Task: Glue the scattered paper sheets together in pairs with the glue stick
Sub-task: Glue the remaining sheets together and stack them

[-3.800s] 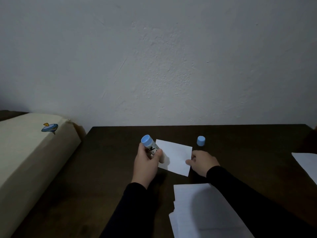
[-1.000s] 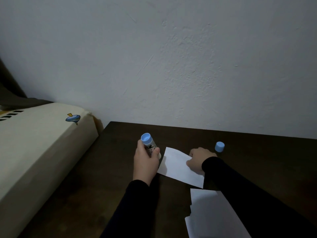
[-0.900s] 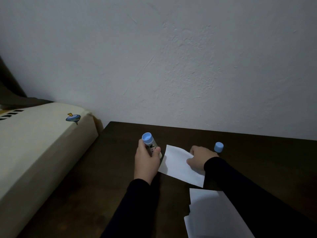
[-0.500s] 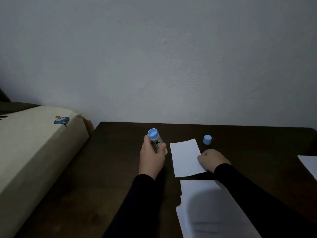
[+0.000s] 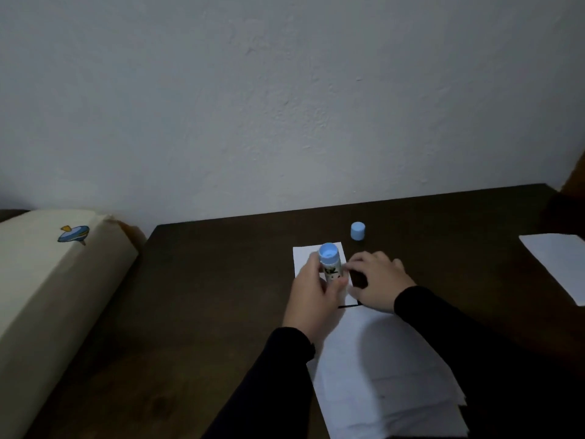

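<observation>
Two hands over dark tabletop, head view. Left hand grips glue stick, tilted, tip down on small paper sheet. Right hand lies flat, fingers spread, pressing the sheet's right edge. Blue cap beyond; paper stack nearer; another sheet far right.

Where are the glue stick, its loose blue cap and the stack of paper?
glue stick (image 5: 330,264), head view, upper body.
cap (image 5: 357,231), head view, side wall.
stack of paper (image 5: 380,369), head view, top sheet's middle.
</observation>
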The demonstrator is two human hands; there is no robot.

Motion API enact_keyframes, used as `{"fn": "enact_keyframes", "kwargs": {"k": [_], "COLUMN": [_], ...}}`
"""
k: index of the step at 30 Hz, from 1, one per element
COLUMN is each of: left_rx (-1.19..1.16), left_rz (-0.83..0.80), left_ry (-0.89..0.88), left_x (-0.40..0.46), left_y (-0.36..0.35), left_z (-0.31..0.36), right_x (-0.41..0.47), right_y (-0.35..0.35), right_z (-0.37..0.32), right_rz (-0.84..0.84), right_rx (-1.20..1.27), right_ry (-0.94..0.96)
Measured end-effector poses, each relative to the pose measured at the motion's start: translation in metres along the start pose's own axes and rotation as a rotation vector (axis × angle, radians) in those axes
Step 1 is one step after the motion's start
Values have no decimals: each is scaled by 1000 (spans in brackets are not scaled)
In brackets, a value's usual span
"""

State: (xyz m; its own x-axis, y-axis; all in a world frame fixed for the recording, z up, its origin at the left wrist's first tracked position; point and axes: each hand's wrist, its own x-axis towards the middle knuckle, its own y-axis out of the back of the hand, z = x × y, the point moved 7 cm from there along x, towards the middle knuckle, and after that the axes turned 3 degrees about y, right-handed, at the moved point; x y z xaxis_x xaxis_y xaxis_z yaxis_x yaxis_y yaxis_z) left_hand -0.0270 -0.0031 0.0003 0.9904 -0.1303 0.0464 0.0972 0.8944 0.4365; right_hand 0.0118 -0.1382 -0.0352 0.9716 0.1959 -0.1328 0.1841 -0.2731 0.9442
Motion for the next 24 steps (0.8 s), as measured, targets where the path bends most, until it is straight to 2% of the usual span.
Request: {"fn": "enact_keyframes", "kwargs": {"k": [10, 19, 24], "left_rx": [148, 212, 149], "left_rz": [-81, -27, 87], "left_ry": [-46, 53, 76], "left_x": [2, 4, -3], "left_y": [-14, 21, 40], "left_z": [0, -23, -24], "right_x": [-2, -1, -3], "right_y": [-7, -11, -13], "right_z": [-1, 2, 2], "right_rz": [-49, -77, -69], "right_rx": [-47, -20, -10], "right_ry": [34, 8, 3]}}
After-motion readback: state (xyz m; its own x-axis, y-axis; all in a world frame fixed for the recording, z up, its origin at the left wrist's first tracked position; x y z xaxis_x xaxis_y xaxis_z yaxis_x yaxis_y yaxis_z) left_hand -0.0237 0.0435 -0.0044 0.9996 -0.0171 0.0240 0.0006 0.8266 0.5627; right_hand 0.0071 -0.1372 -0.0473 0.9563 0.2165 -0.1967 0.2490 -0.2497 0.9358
